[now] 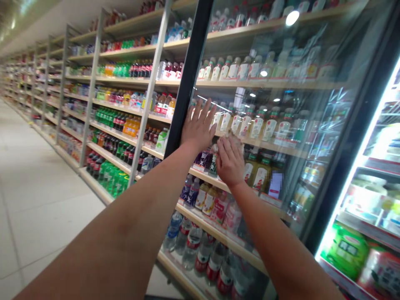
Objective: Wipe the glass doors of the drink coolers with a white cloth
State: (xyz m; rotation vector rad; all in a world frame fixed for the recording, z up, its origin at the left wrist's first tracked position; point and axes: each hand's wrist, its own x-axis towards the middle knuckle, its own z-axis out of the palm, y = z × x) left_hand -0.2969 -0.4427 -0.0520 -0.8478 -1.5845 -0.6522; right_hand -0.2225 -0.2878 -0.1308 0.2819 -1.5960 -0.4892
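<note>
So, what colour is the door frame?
Black; clearest in the head view, where the left hand rests beside the door frame.

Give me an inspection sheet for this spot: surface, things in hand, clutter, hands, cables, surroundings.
Surface: glass door, apparently swung open, reflections across it; black frame.
Job's things: pale wad, maybe a cloth, pressed on the glass.
Clutter: nothing seen.
Grippers: left hand flat, fingers spread, at the door's edge; right hand closed over the wad.
Cables: nothing seen.
Surroundings: shelves of bottles along the aisle, tiled floor, lit cooler at right.
</note>
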